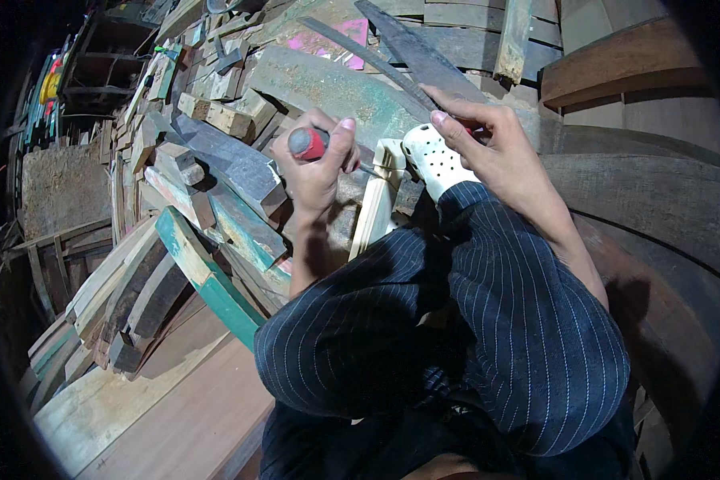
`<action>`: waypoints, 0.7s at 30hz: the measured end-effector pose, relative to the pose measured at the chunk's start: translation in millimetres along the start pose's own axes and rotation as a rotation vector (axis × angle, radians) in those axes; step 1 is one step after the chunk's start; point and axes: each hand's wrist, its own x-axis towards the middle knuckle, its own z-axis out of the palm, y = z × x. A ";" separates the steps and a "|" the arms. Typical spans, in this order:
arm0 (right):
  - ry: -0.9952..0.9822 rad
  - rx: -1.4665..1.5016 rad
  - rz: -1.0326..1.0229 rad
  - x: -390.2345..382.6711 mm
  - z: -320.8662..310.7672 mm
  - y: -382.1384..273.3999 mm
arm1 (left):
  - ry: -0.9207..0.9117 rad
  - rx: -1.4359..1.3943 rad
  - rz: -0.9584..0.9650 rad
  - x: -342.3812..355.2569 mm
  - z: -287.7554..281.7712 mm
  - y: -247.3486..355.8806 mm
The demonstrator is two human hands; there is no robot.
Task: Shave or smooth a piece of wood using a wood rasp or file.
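Observation:
My left hand [316, 164] is closed around the red and grey handle of a screwdriver [306, 144]. Its thin metal shaft reaches right, to the upper end of a pale, shaped wooden piece [374, 204] that stands tilted between my legs. Just above my white perforated clog [432, 156], my right hand [488, 140] grips the near end of a long, narrow dark metal blade [368, 58]. A bit of red shows beneath that palm, and the grip itself is mostly hidden. Beyond it, a wider dark metal blade [420, 56] lies beside the narrow one.
Wood offcuts [224, 120] are heaped at the left. A curved green-painted piece [216, 280] lies near my knee. Large curved boards [632, 68] stand at the right. A sawdust-covered plank [328, 88] and a pink sheet [344, 40] lie ahead.

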 end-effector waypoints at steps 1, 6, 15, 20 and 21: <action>0.008 -0.001 -0.076 0.9 2.0 -0.6 | 0.028 -0.057 -0.018 -0.5 2.2 -4.2; 0.010 -0.192 -0.291 1.0 7.8 -15.5 | 0.158 -0.097 0.040 -11.6 3.6 -35.0; -0.042 -0.464 -0.489 -0.9 1.0 -66.4 | 0.236 -0.235 0.017 -7.2 6.6 -25.3; -0.027 -0.192 -0.508 2.6 2.6 -91.8 | 0.187 -0.445 -0.014 -3.8 -9.7 -21.5; -0.041 -0.213 -0.498 2.9 3.2 -94.3 | 0.214 -0.423 0.000 -2.8 -14.2 -23.8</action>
